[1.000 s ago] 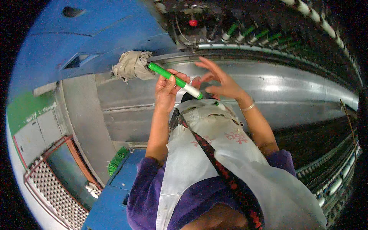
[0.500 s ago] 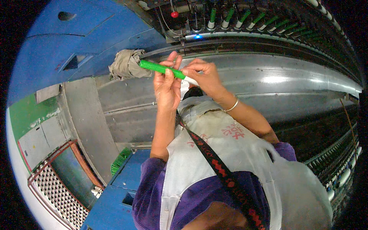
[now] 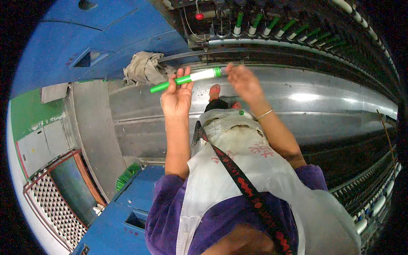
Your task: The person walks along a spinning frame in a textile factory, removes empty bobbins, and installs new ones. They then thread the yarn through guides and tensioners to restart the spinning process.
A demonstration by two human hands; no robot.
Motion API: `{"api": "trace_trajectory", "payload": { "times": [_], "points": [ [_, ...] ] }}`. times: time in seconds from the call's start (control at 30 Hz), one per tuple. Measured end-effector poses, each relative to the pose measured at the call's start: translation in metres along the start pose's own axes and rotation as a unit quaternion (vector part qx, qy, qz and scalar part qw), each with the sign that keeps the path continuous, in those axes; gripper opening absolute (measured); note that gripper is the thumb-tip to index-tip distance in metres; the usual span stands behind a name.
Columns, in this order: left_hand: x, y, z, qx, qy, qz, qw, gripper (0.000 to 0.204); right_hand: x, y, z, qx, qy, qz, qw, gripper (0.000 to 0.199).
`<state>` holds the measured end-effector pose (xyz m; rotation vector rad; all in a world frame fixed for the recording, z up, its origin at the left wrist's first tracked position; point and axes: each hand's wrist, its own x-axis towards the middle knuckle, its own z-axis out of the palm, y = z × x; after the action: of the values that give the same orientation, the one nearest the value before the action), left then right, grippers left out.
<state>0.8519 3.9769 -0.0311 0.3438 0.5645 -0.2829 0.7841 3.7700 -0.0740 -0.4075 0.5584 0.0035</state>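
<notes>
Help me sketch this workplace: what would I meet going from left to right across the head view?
White-studded panel → green pile → green-and-white tube held in the left hand → right hand → thin brown rod.

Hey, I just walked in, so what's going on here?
A person in a pale apron is holding a green-and-white bobbin in the left hand, nearly level. The right hand is raised near the bobbin's right end, too blurred to tell whether it holds anything. Beyond the hands, a row of similar bobbins stands on a dark machine, and a bunched beige cloth is beyond the left hand.
</notes>
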Motion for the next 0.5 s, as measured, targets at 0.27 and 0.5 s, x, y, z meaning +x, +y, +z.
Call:
{"api": "trace_trajectory", "payload": {
  "times": [0.27, 0.5],
  "points": [
    [-0.004, -0.03, -0.004, 0.113, -0.032, 0.035, 0.992, 0.021, -0.038, -0.001, 0.001, -0.153, -0.085, -0.036, 0.984, 0.012],
    [-0.012, -0.041, 0.004, 0.141, -0.055, 0.059, 0.987, 0.022, -0.034, 0.009, 0.007, -0.362, -0.084, -0.02, 0.928, 0.022]
  ]
}}
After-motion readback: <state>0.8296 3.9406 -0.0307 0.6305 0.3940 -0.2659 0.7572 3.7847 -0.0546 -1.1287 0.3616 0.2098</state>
